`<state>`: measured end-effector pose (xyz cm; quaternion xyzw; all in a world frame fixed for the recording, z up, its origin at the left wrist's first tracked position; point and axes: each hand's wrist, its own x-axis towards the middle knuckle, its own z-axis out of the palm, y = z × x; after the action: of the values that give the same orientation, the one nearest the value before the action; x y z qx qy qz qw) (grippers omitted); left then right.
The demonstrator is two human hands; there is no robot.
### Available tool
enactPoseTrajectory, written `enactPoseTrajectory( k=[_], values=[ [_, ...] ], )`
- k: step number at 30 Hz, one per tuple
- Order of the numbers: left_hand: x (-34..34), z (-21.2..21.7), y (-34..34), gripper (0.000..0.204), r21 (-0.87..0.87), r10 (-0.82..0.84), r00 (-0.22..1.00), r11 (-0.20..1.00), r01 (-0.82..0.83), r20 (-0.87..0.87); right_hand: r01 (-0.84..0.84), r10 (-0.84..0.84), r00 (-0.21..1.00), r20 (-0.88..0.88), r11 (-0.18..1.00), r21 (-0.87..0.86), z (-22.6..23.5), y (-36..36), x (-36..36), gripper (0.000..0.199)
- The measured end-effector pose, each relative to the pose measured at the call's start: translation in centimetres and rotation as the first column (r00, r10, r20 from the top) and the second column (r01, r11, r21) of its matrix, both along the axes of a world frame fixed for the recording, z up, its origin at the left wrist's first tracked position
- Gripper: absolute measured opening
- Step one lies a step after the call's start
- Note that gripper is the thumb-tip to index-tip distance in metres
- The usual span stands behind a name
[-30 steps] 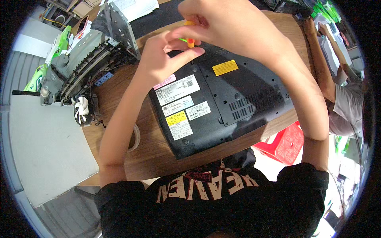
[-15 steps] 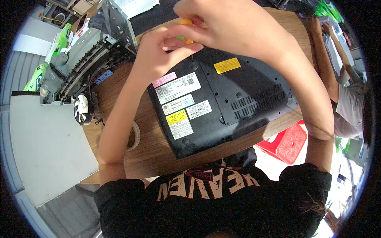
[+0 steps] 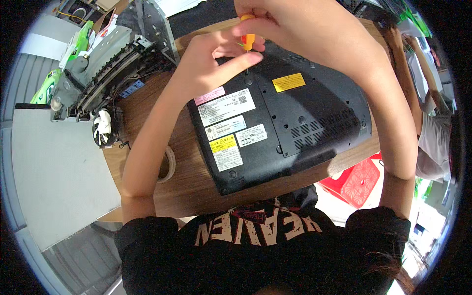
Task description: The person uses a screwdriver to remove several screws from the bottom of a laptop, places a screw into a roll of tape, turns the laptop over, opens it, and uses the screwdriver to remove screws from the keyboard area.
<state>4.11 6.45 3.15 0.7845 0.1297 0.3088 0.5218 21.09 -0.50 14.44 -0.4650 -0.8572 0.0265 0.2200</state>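
A black laptop [image 3: 255, 162] lies with its underside up, covered in labels, screw holes and vent slots. Above its far edge, my right hand [image 3: 265, 24] grips the yellow-orange handle of a screwdriver [image 3: 249, 41] from the top, fingers closed. The shaft points down at the laptop near a round rubber foot; whether its tip sits in a screw cannot be made out. Around the lower handle and shaft, my left hand [image 3: 209, 59] curls its thumb and fingers, steadying the tool.
Left of the laptop stand a metal-framed machine part [image 3: 108, 69], a small white-bladed fan [image 3: 103, 128] and a tape roll [image 3: 168, 164]. A red stool [image 3: 356, 182] is beyond the near table edge. Another person's arm [image 3: 405, 78] reaches in at the right.
The whole view has shifted slightly. Both hands have moved a little to the right over the laptop, and more of the screwdriver's handle shows between them.
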Motion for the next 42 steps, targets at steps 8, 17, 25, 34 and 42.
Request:
enactPoseTrajectory(
  k=[8,17,25,34,42],
  values=[
    [0.4,-0.1,0.1,0.027,-0.135,0.147,0.985,0.982,-0.134,0.094,0.18,-0.219,0.926,0.308,0.972,0.151,0.5,-0.3,-1.4,0.021],
    [-1.1,0.5,0.0,0.023,-0.019,0.041,0.997,0.999,-0.042,-0.066,-0.225,0.229,0.972,-0.045,0.971,0.079,1.3,-0.9,0.0,0.004],
    [-1.3,1.3,1.2,0.023,-0.002,-0.051,0.989,0.999,0.051,-0.141,-0.095,0.094,0.994,0.051,0.995,0.029,-0.8,-1.1,-1.0,0.014],
    [-10.1,1.9,-3.2,0.034,0.297,0.277,0.95,0.928,-0.226,-0.141,-0.248,-0.091,0.749,-0.656,0.88,-0.406,-5.8,-0.3,-1.3,0.02],
    [-24.0,-2.5,-5.7,0.019,0.159,0.723,0.677,0.691,-0.706,-0.135,0.226,-0.16,0.81,-0.564,0.973,0.048,-1.9,-1.3,-6.2,0.028]
  ],
)
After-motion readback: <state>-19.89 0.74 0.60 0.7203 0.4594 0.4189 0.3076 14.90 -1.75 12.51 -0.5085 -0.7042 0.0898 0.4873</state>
